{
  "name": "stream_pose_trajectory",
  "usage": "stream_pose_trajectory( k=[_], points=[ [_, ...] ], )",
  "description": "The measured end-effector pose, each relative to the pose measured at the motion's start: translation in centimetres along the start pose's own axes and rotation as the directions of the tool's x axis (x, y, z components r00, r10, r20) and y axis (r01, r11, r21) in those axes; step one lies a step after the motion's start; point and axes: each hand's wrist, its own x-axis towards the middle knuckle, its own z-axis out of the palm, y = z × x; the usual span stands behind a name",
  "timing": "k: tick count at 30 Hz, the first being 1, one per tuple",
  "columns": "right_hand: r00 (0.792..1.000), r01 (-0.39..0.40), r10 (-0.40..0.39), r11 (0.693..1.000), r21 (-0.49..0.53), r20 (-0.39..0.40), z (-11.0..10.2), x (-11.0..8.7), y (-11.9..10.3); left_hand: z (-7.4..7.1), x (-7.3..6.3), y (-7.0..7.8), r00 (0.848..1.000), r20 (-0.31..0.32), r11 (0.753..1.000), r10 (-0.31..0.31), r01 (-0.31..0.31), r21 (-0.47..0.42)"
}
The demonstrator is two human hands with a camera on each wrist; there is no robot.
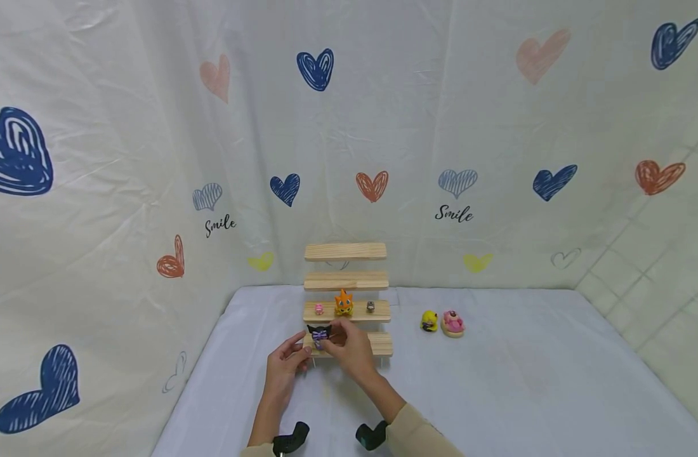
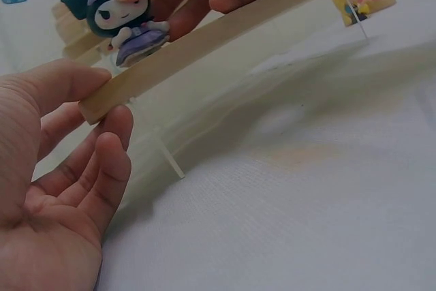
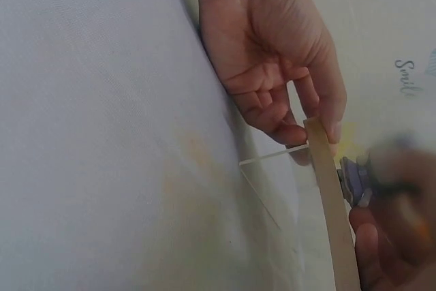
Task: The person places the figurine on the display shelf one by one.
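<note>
A small figurine with a black pointed hood and a purple dress (image 2: 133, 22) stands at the left end of the lowest wooden shelf (image 1: 381, 344). My right hand (image 1: 351, 349) holds the figurine by its head, thumb and fingers on either side. With thumb above and fingers beneath, my left hand (image 2: 61, 155) grips the left end of that same shelf board (image 2: 218, 39). One tier up sit an orange figurine (image 1: 344, 303) in the middle, a tiny pink figurine (image 1: 318, 309) at left and a tiny grey figurine (image 1: 370, 306) at right.
Two bare upper tiers (image 1: 346, 252) rise behind. To the right of the rack, a yellow figurine (image 1: 429, 321) and a pink figurine (image 1: 453, 324) stand on the white-covered table (image 1: 497, 381). A white curtain with printed hearts (image 1: 372, 127) hangs behind. Thin clear legs (image 2: 170, 155) support the shelf.
</note>
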Motion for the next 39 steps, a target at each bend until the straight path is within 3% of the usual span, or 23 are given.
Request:
stream_pose_trajectory(
  k=[23, 29, 39],
  points=[
    [1.000, 0.008, -0.009, 0.999, 0.039, 0.018, -0.8, -0.4, 0.1, 0.1, 0.0, -0.1, 1.000, -0.011, 1.000, -0.003, 0.003, -0.001],
    [1.000, 0.003, -0.003, 1.000, 0.011, 0.012, -2.5, -1.0, 0.4, 0.2, 0.0, 0.0, 1.000, -0.019, 1.000, -0.008, 0.008, 0.004],
    [0.999, -0.034, 0.034, 0.999, -0.021, 0.009, -7.1, -2.2, 1.0, 0.2, -0.1, 0.1, 1.000, -0.016, 1.000, -0.011, 0.011, 0.007]
  ],
)
